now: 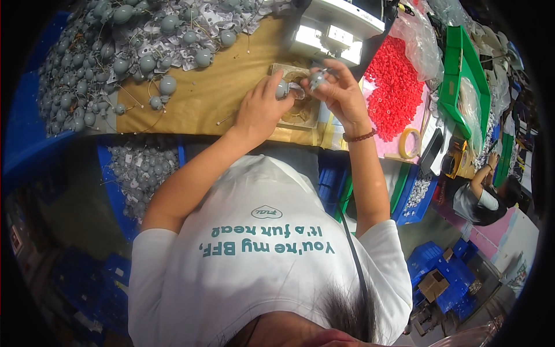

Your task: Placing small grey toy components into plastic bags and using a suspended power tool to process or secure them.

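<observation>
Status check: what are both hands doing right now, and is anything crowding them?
Left hand pinching a grey ball part. Right hand gripping another grey piece. Both over the small tan tray. Red bead pile close right, not touching.

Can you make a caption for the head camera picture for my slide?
Both hands, left hand and right hand, hold small grey round parts over a tan table, beside red beads.

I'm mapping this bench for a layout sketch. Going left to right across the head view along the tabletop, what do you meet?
Heap of grey balls → left hand → right hand → pile of red pieces → roll of yellow tape → green tray.
</observation>
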A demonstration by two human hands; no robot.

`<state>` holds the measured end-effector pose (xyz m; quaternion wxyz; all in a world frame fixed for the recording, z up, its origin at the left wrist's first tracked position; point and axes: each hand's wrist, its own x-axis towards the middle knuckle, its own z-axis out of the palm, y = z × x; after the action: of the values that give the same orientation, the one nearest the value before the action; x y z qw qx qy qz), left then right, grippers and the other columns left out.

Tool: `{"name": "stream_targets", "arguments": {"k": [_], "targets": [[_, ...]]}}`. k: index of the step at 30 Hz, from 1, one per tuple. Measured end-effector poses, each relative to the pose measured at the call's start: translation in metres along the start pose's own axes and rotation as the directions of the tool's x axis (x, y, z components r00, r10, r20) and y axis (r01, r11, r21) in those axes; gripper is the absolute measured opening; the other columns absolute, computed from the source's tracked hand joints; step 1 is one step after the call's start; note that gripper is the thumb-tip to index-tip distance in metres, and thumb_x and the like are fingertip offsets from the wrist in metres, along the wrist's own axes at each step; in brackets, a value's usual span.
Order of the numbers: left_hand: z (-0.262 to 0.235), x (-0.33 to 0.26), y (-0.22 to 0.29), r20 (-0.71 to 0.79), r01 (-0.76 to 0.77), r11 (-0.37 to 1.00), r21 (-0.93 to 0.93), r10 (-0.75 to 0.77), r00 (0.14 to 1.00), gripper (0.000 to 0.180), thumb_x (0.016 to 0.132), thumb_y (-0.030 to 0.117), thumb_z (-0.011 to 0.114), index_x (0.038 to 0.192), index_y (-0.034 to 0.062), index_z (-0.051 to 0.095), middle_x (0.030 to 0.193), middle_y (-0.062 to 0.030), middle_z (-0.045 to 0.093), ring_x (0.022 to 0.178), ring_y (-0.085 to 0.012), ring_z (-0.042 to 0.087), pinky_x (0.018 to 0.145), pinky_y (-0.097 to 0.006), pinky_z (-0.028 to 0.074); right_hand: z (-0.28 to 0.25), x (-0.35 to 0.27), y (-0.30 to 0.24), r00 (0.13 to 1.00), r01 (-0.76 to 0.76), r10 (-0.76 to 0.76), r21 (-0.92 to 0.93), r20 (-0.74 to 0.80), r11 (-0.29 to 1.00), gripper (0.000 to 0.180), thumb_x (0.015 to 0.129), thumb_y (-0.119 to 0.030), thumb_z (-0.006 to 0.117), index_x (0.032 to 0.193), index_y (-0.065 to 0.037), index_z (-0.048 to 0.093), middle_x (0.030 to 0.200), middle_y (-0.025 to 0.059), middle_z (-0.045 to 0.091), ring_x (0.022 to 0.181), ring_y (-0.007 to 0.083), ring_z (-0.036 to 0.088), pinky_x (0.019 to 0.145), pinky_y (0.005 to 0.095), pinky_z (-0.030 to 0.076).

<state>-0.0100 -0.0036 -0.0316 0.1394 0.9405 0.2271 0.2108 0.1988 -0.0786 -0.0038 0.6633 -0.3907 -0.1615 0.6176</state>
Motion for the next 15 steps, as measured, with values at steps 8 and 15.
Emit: {"name": "stream_targets", "arguments": {"k": [8,15], "targets": [[-0.003,0.004,-0.005,-0.004,-0.031,0.997,-0.069,0.03,1.0,0.036,0.081,0.004,0.06,0.113,0.0176,0.07,0.137,-0.0185,0.046,0.119,-0.0362,0.055,0.092,-0.043,0.051,0.014,0.004,-0.001,0.982,0.177,-0.136,-0.898,0.133,0.404,0.044,0.082,0.005,0.072,0.123,-0.004,0.06,0.101,0.006,0.064,0.09,0.0118,0.062,0.078,0.0253,0.054],[-0.008,0.009,-0.004,0.015,-0.012,0.995,-0.104,0.014,1.0,0.031,0.077,0.006,0.067,0.107,0.0155,0.071,0.134,-0.0148,0.051,0.118,-0.0347,0.055,0.094,-0.043,0.048,0.009,0.01,0.011,0.888,0.356,-0.306,-0.934,0.343,-0.015,0.047,0.079,-0.004,0.077,0.124,-0.008,0.061,0.104,0.008,0.058,0.087,0.0193,0.059,0.074,0.0295,0.052]]}}
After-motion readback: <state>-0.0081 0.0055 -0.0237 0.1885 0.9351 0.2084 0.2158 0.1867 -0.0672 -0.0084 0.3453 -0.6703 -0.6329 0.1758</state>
